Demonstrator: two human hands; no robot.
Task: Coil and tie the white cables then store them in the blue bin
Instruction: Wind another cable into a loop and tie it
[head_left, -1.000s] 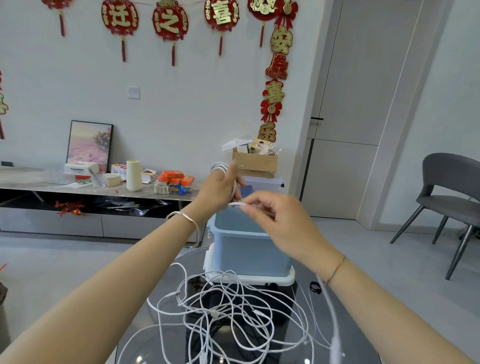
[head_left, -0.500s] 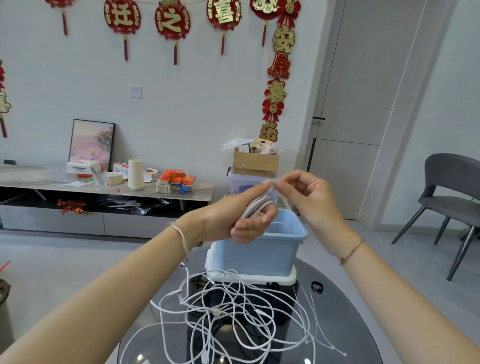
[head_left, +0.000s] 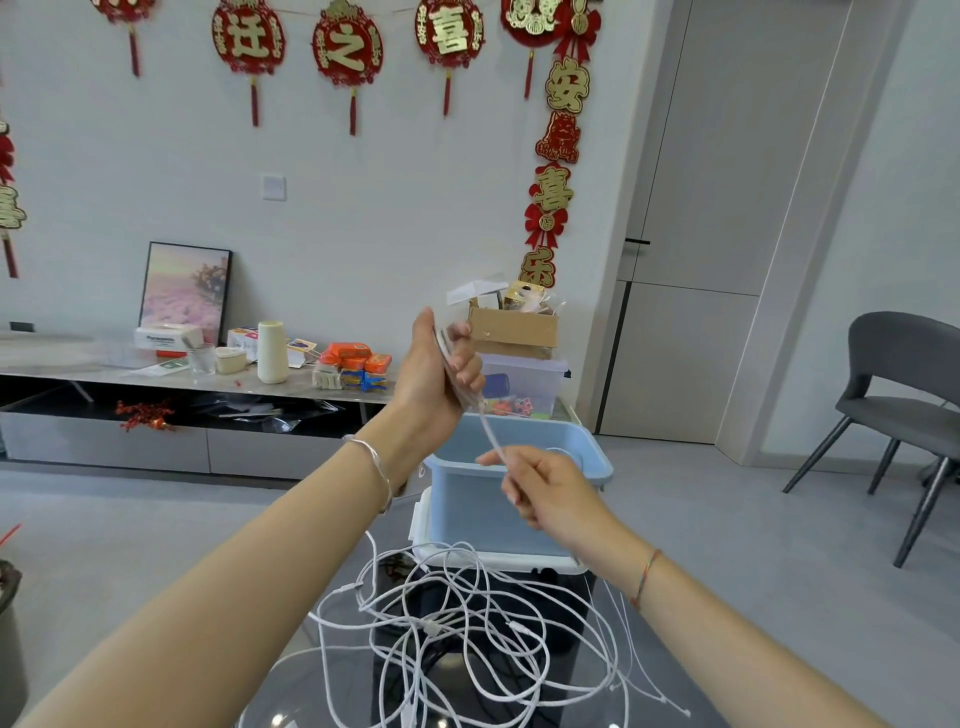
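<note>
since 0.5 s ago the r hand (head_left: 550, 493) has dropped from up beside the l hand (head_left: 434, 374) to down in front of the blue bin (head_left: 597, 460), and the l hand has gone higher and turned upright. head view: l hand is above the bin's far-left corner, thumb up, fingers curled round a small coiled cable (head_left: 445, 347), white, flattened against the palm. its loose tail (head_left: 491, 431) runs straight down-right out of the fist to the r hand, which pinches the end btwn thumb & forefinger, other fingers curled in. tail looks taut. bin sits on a white lid (head_left: 498, 560) at the far edge of the dark glass table (head_left: 291, 696); can't tell what's in the bin, only a faint pale loop near its back wall. nearer the camera the cable pile (head_left: 457, 623), a tangle of white leads, lies on the glass just in front of the lid, w/ thin strands trailing off to the right. silver bangle (head_left: 376, 467) on l wrist, red-green string bracelet (head_left: 647, 577) on r wrist. writing: white carton (head_left: 167, 338) on the low sideboard (head_left: 78, 371) reads "panasonic"; red wall hangings w/ gold chars 迁 (head_left: 248, 39), 之 (head_left: 347, 47), 喜 (head_left: 448, 34); a vertical string by the door frame reads 安 (head_left: 567, 83), 喜 (head_left: 551, 189), 乐 (head_left: 537, 267), w/ a small 福 on the red bow (head_left: 545, 223). also on the sideboard: framed pink picture (head_left: 184, 291), cream cylinder (head_left: 272, 352), orange packs (head_left: 356, 358), print too small to read. behind the l hand an open cardboard box (head_left: 513, 327) sits on a clear tub (head_left: 524, 387). grey chair (head_left: 904, 395) far right.
</note>
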